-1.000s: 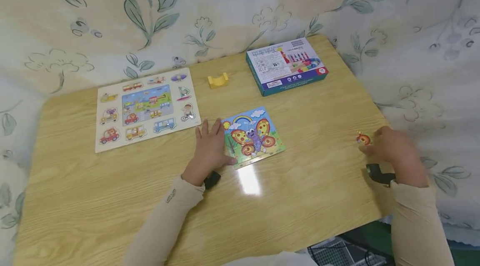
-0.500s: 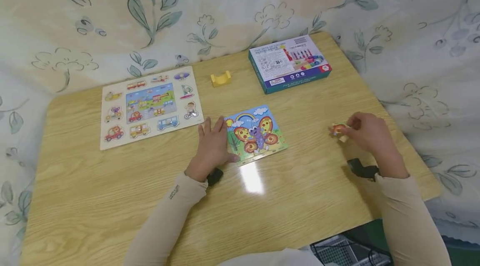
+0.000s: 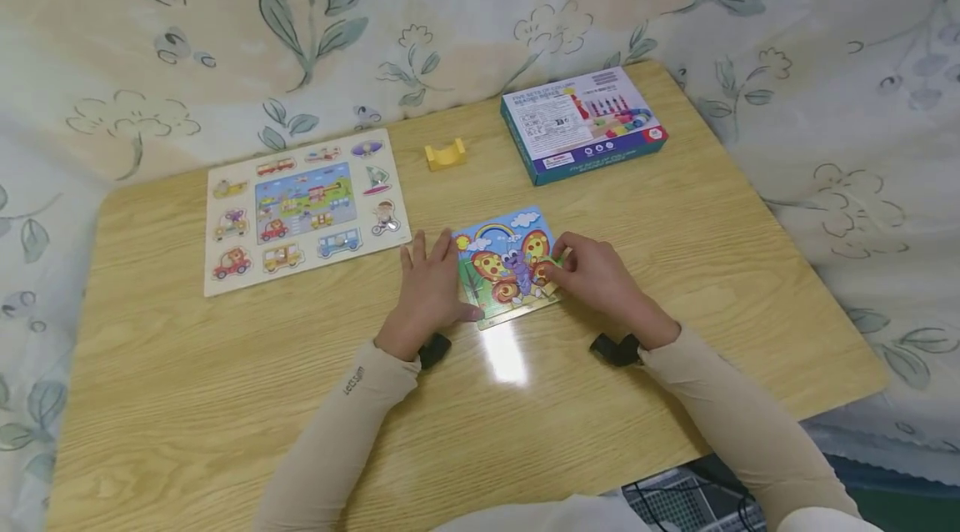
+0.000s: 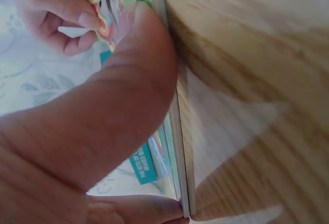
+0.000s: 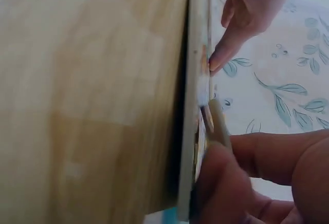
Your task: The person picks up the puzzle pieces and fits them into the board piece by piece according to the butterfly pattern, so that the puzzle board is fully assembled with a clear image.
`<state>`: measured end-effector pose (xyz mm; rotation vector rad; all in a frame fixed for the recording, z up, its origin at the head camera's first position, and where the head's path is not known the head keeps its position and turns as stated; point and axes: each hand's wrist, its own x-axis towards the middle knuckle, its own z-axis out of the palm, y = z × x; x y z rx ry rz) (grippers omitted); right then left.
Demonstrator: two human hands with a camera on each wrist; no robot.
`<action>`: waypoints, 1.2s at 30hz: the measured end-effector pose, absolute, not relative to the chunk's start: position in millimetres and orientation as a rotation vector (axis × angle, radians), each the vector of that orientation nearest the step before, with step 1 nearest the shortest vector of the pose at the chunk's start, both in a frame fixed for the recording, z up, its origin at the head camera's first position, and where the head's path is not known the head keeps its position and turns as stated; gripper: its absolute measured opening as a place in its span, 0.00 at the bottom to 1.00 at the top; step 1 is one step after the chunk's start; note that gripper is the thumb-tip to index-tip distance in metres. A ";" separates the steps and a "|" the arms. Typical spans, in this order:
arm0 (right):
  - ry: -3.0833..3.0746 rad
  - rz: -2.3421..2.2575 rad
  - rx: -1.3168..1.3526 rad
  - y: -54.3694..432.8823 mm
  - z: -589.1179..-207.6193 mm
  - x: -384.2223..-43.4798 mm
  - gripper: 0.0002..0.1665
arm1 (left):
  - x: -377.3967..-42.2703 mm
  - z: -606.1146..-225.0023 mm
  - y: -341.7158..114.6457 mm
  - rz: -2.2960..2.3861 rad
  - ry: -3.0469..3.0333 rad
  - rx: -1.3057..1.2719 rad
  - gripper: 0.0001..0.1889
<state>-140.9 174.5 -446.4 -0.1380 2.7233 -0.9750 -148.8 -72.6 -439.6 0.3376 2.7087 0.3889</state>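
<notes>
A square butterfly jigsaw board (image 3: 495, 244) lies on the wooden table in the head view. My left hand (image 3: 427, 294) rests along its left edge, fingers straight and thumb on the lower left corner. My right hand (image 3: 606, 282) is over the board's right side. Between its thumb and fingers it pinches a small jigsaw piece (image 5: 219, 124), tilted up from the board in the right wrist view. In the left wrist view the held jigsaw piece (image 4: 106, 23) shows red and yellow print. Fingertips partly cover the board's lower right area.
A vehicle peg puzzle (image 3: 225, 219) lies to the left. Behind the board stand a yellow curved block (image 3: 446, 155) and a teal-sided toy box (image 3: 585, 123). A floral curtain (image 3: 465, 23) hangs along the table's back edge.
My right hand has picked up the jigsaw piece near the table's right edge and carried it left to the butterfly board. My left hand has stayed at the board's left edge.
</notes>
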 end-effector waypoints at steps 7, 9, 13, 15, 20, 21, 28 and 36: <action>2.735 -0.863 -0.114 175.0 -446.2 -137.5 0.19 | -150.5 -436.3 -71.6 0.372 2.709 0.343 0.63; 2.723 -0.837 -0.128 174.4 -445.0 -138.2 0.19 | -151.3 -435.5 -71.6 0.371 2.708 0.341 0.64; 2.733 -0.758 -0.177 173.5 -445.1 -140.8 0.19 | -152.5 -434.8 -72.7 0.361 2.705 0.342 0.64; 2.743 -0.724 -0.201 172.4 -444.7 -141.8 0.19 | -152.6 -434.8 -73.8 0.360 2.707 0.346 0.64; 2.738 -0.690 -0.267 169.2 -444.4 -143.6 0.20 | -152.2 -434.7 -77.2 0.350 2.706 0.328 0.64; 2.735 -0.684 -0.280 168.6 -444.3 -143.8 0.20 | -152.1 -434.8 -77.6 0.348 2.705 0.324 0.64; 2.730 -0.606 -0.335 166.4 -438.8 -145.5 0.22 | -151.5 -433.3 -79.0 0.337 2.704 0.323 0.64; 2.731 -0.568 -0.354 164.9 -439.7 -144.6 0.21 | -151.2 -430.5 -78.8 0.336 2.705 0.316 0.63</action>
